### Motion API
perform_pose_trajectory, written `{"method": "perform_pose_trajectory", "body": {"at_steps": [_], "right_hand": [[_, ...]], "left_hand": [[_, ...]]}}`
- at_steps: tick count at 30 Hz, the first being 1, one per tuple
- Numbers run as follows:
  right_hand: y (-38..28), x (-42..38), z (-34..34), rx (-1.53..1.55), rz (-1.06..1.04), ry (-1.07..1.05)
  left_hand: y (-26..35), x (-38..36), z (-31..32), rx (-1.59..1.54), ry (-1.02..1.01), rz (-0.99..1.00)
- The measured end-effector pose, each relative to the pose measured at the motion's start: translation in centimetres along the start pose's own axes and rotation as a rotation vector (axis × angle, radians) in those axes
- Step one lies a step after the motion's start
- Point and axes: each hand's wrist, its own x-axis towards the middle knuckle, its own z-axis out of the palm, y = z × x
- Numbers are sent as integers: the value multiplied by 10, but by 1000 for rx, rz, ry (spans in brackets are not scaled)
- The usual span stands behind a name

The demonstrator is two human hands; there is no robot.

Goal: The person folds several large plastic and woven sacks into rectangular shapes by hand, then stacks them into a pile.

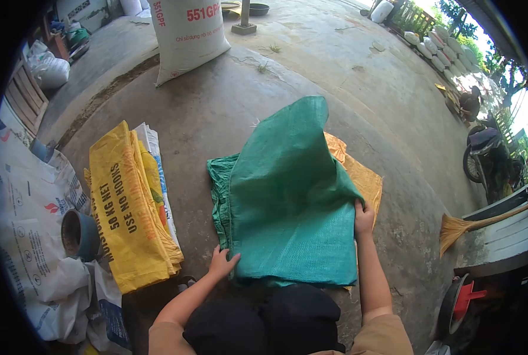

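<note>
A green woven sack (293,201) lies in front of me, its far part raised and curling upward. My right hand (363,216) is closed on the sack's right edge. At the near left edge, my left hand (223,262) rests with its fingers apart, touching the sack's side. More green folded sacking (219,192) shows beneath on the left, and an orange sack (363,177) sticks out on the right. Left of these is a pile of folded yellow sacks (125,207) with printed letters.
A full white sack (190,38) stands ahead. White plastic sacks (33,236) and a grey-blue pot (87,235) are at the left. A broom (453,231), a red dustpan (468,297) and a motorbike (491,160) are at the right.
</note>
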Motion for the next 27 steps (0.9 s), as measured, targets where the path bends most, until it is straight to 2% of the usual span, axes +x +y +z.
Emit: {"method": "perform_pose_trajectory", "body": {"at_steps": [3,7,9,10,13,15,17,19,20,22,25,27], "right_hand": [[68,-29,-30,-306,202,-88],[137,-45,-49,-400,288,-164],[135,-51,-40,-242,235,-160],[133,-51,-39,-323,243,-171],[131,-52,-26,-319,300,-264],[130,-50,-13,-409,230,-276],[122,-56,-4,-502,170,-288],[94,-56,12,-588,183,-246],[91,-54,15,-588,181,-230],[88,-51,17,-666,276,-217],[107,-43,16,-662,233,-203],[103,-41,14,-637,258,-188]], "left_hand": [[-10,-8,0,18,74,32],[-38,-1,4,-33,176,65],[-35,-4,-7,-63,291,134],[-35,-6,-14,-60,314,162],[-30,-14,-41,-77,367,146],[-42,-15,-46,-130,396,51],[-52,-24,-51,-131,212,-197],[-68,-32,-39,-302,7,-477],[-59,-37,-38,-299,2,-462],[-37,-56,-39,160,-162,-477],[-48,-56,-24,87,-113,-458],[-33,-62,-28,52,-104,-482]]}}
